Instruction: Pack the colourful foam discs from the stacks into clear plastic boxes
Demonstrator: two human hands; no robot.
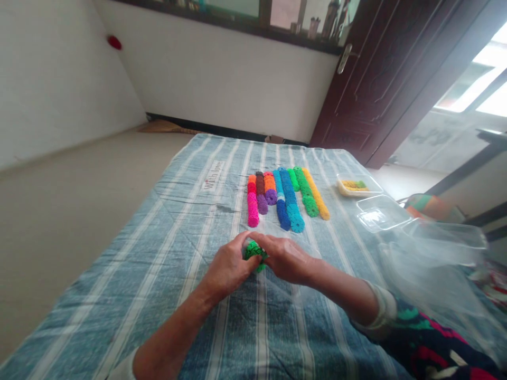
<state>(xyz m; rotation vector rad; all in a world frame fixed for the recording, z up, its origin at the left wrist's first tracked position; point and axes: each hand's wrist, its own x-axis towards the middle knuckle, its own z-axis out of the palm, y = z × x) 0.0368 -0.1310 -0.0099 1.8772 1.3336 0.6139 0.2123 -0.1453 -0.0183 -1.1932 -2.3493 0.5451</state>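
Green pieces (253,250) are grasped by left hand (227,267) and right hand (288,258) together, over the striped cloth (158,258). Leftward, a wide stretch runs to the edge; just beyond lie coloured rows (291,200), rightward, clear containers (384,214). Past the far edge stand a pale wall (222,79) and dark-red door (388,68).

The left forearm (174,330) rises from the lower left, and the right forearm (343,290) slants in from the right, both bare. The left hand (228,268) and right hand (287,258) meet ahead, backs upward, fingers curled inward in a grip, fingertips together, the left thumb (253,263) pointing toward the right hand.
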